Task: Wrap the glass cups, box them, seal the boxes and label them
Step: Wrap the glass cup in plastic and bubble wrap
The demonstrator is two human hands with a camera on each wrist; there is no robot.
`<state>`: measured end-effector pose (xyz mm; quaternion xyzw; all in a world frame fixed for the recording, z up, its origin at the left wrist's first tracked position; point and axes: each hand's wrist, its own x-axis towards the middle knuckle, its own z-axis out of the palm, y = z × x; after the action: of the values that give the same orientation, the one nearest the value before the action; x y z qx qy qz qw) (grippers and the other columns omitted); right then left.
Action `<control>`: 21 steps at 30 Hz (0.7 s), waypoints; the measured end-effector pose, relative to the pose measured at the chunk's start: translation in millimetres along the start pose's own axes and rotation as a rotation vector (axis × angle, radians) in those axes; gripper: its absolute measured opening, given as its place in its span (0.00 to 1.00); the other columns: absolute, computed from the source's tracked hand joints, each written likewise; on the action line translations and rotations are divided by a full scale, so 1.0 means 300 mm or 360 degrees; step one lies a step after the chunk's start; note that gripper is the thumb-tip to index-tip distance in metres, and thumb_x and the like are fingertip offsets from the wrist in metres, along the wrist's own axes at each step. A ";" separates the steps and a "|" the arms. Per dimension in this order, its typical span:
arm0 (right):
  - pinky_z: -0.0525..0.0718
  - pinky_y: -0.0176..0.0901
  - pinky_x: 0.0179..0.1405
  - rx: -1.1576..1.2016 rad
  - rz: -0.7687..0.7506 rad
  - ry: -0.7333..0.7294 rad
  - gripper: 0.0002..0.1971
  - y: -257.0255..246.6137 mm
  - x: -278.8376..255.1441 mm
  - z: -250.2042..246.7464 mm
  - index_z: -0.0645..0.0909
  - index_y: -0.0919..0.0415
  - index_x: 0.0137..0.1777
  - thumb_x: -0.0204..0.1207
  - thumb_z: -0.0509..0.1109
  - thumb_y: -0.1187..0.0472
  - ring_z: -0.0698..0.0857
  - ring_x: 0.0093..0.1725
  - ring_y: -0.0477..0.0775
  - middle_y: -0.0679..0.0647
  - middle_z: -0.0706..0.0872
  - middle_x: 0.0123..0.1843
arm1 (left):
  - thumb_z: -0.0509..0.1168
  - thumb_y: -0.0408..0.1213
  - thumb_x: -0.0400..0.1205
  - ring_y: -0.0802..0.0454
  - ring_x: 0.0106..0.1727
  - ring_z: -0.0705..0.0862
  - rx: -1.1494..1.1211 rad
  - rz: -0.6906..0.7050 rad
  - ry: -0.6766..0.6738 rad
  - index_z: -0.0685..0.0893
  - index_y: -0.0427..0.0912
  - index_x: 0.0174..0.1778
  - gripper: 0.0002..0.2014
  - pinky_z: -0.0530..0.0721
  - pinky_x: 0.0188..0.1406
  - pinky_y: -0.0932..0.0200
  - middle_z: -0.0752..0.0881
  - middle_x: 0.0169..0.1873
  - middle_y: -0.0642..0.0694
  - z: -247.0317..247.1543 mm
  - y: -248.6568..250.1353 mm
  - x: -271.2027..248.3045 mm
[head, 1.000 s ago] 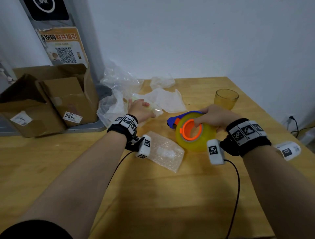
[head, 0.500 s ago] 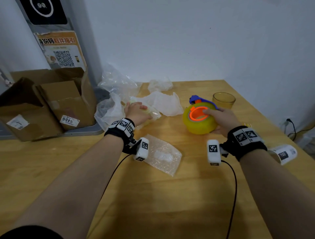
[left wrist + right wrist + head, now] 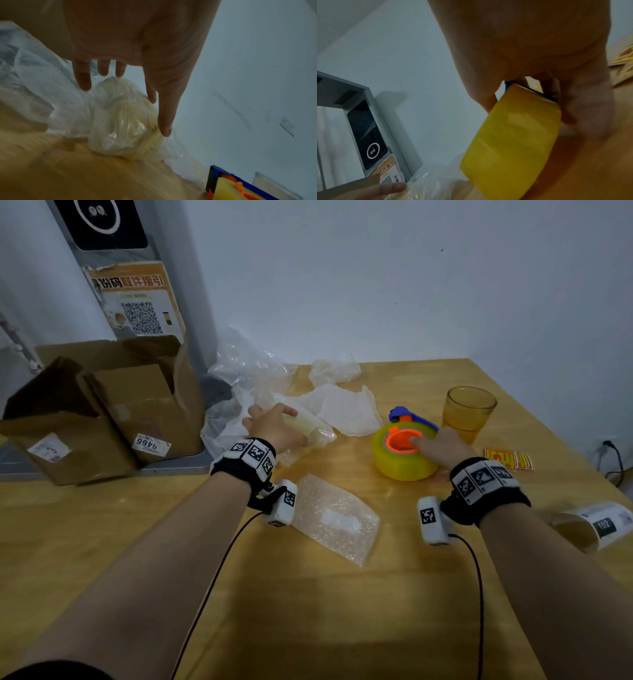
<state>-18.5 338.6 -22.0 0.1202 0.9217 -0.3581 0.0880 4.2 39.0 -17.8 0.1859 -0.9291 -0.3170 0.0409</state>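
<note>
Wrapped cup (image 3: 305, 426) is held down on the table (image 3: 308, 611) by the left hand (image 3: 274, 428), fingers curled over it. Tape roll (image 3: 406, 453) has been set down beside it, the right hand (image 3: 442, 445) gripping it, so taping looks finished and boxing comes next.

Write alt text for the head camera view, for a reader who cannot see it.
A person's left hand grips a plastic-wrapped cup on a wooden table while the right hand holds a yellow tape roll in its blue dispenser. An unwrapped amber glass stands behind the tape; open cardboard boxes sit left.
</note>
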 end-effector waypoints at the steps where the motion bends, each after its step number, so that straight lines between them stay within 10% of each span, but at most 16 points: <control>1: 0.84 0.63 0.62 -0.0050 0.0009 -0.0020 0.28 0.001 0.001 -0.001 0.73 0.70 0.73 0.85 0.70 0.46 0.83 0.55 0.66 0.66 0.83 0.59 | 0.85 0.47 0.67 0.36 0.77 0.65 -0.0012 -0.0024 -0.0038 0.77 0.59 0.69 0.36 0.76 0.70 0.47 0.62 0.77 0.39 0.005 0.000 0.001; 6: 0.76 0.54 0.47 -0.0293 -0.0009 -0.0053 0.31 -0.016 -0.008 -0.003 0.79 0.68 0.63 0.74 0.73 0.40 0.82 0.49 0.63 0.59 0.80 0.45 | 0.86 0.43 0.65 0.37 0.71 0.72 -0.0018 -0.0072 0.0013 0.75 0.60 0.66 0.37 0.79 0.57 0.47 0.66 0.73 0.40 0.022 0.005 -0.002; 10: 0.67 0.69 0.77 -0.0578 -0.0090 0.0085 0.35 -0.072 -0.039 -0.014 0.71 0.56 0.75 0.76 0.68 0.34 0.64 0.82 0.73 0.64 0.67 0.82 | 0.84 0.46 0.62 0.39 0.66 0.77 -0.0222 -0.0125 0.0041 0.77 0.64 0.60 0.33 0.84 0.58 0.46 0.73 0.69 0.41 -0.006 0.012 -0.010; 12: 0.64 0.71 0.81 -0.0506 -0.0260 0.0164 0.35 -0.117 -0.060 -0.013 0.72 0.52 0.79 0.78 0.66 0.32 0.59 0.85 0.72 0.62 0.64 0.85 | 0.82 0.48 0.58 0.42 0.65 0.79 -0.0392 -0.0092 0.0037 0.79 0.65 0.58 0.33 0.83 0.55 0.50 0.76 0.68 0.43 -0.026 0.021 -0.010; 16: 0.87 0.58 0.54 0.0125 -0.0586 0.0010 0.26 -0.203 -0.099 0.005 0.90 0.60 0.56 0.81 0.68 0.36 0.89 0.56 0.63 0.61 0.92 0.59 | 0.82 0.50 0.55 0.51 0.59 0.82 -0.0655 0.0019 0.0046 0.82 0.63 0.58 0.33 0.84 0.57 0.55 0.80 0.67 0.46 -0.046 0.048 -0.033; 18: 0.80 0.43 0.30 0.0408 -0.0587 -0.0176 0.25 -0.237 -0.136 0.016 0.92 0.58 0.49 0.83 0.67 0.36 0.89 0.33 0.56 0.56 0.95 0.44 | 0.84 0.49 0.59 0.53 0.59 0.82 -0.0723 0.0093 0.0049 0.82 0.62 0.59 0.32 0.83 0.58 0.56 0.81 0.64 0.50 -0.034 0.059 -0.044; 21: 0.71 0.39 0.26 0.0537 -0.0555 -0.0335 0.30 -0.263 -0.156 0.044 0.92 0.57 0.47 0.80 0.66 0.30 0.85 0.27 0.53 0.53 0.94 0.39 | 0.85 0.44 0.65 0.54 0.62 0.82 -0.0802 0.0167 0.0058 0.82 0.57 0.62 0.30 0.81 0.56 0.58 0.83 0.59 0.59 -0.002 0.074 -0.056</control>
<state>4.7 265.9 30.5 -0.0655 0.8415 -0.5271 0.0991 12.8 61.1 -3.3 0.1271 -0.8284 -0.5324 0.1191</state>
